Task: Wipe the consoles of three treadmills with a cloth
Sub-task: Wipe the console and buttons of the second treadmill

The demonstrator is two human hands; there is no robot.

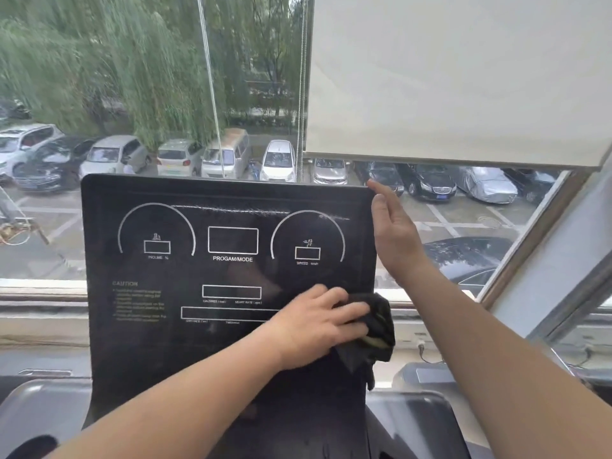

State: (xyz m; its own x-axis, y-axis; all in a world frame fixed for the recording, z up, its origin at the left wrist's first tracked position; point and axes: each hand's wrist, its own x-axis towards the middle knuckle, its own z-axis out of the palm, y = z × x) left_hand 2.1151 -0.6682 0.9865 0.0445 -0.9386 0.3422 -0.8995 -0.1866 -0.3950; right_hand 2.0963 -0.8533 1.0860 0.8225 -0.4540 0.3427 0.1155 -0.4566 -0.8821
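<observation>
Pressing the black cloth [377,326] flat against the lower right area of the treadmill console [149,352], the left hand [314,323] sits just right of frame centre, fingers extended and slightly spread over the fabric, none curled round it. Part of the cloth overhangs the console's right edge, and one fold hangs down beside it. The right hand [394,233] is at the console's upper right corner, thumb straight and pointing up along the edge. Its fingers are hidden behind the panel, so it cannot be determined whether they grip it. The console is a black upright panel filling the centre of the frame, printed with two white arcs, several rectangular outlines and the label "PROGAM/MODE". A pale streak [231,209] runs across its upper area. Behind it, a window shows parked cars [278,160] and willow trees [132,61] at upper left. A cream roller blind [463,77] covers the upper right.
</observation>
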